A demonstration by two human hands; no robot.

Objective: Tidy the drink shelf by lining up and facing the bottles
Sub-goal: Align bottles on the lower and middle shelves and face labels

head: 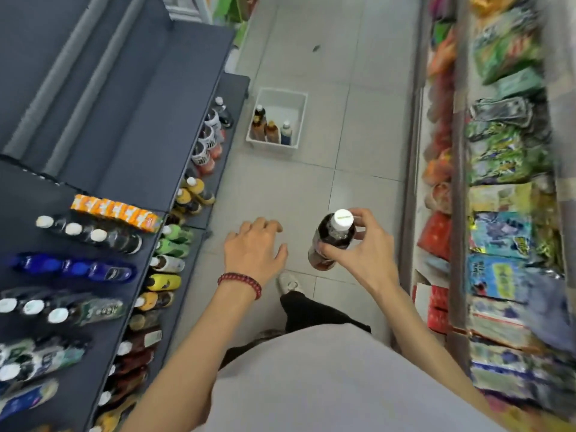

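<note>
The drink shelf [140, 120] with its shelved bottles [166, 263] stands left of the left hand [254, 247], whose fingers [265, 224] hang relaxed and apart. Beyond them a white bin [304, 116] sits on the floor. The right hand [358, 251] has its fingers clamped on a dark white-capped bottle [333, 235].

Bright, even overhead light fills the aisle with soft shadows — the snack racks [511, 188] and lower drink shelf [46, 353] smear with motion blur, wide-angle bending the edges.
</note>
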